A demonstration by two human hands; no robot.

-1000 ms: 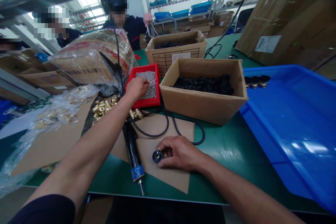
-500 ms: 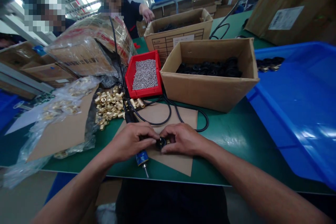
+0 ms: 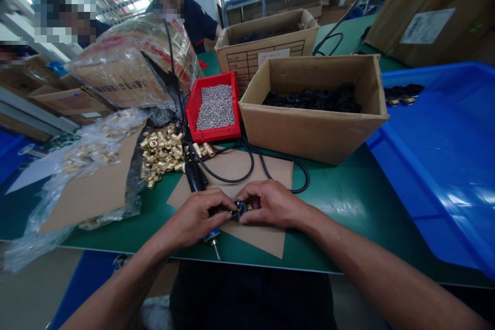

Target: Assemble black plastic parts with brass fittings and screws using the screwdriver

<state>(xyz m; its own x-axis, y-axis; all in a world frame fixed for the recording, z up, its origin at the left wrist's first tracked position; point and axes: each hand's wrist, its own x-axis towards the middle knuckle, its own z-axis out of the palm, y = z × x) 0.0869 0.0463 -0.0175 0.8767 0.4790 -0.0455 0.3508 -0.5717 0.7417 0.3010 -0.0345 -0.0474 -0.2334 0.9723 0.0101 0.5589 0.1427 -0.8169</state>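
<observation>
My right hand (image 3: 266,205) is closed around a small black round part (image 3: 240,209) with a bit of brass showing at its right side. Thumb and fingers of my left hand (image 3: 207,212) pinch the same part at its left edge; whether they also hold something tiny is hidden. Below both hands lies a flat piece of cardboard (image 3: 266,240). An electric screwdriver (image 3: 212,237) with a blue collar and metal bit rests under my left hand, its bit pointing toward the table's front edge.
Brass fittings (image 3: 160,157) lie heaped at the left, near a red bin (image 3: 216,136) of small metal pieces. A cardboard box (image 3: 309,134) holds black parts. At the right stands a blue tray (image 3: 444,165). A black cable (image 3: 232,180) loops across the cardboard. Other people work behind.
My left hand has shifted slightly down and right, baring more of the screwdriver's black body. The black part is turned so its ring face shows more. A person's hand behind has drawn lower behind the box.
</observation>
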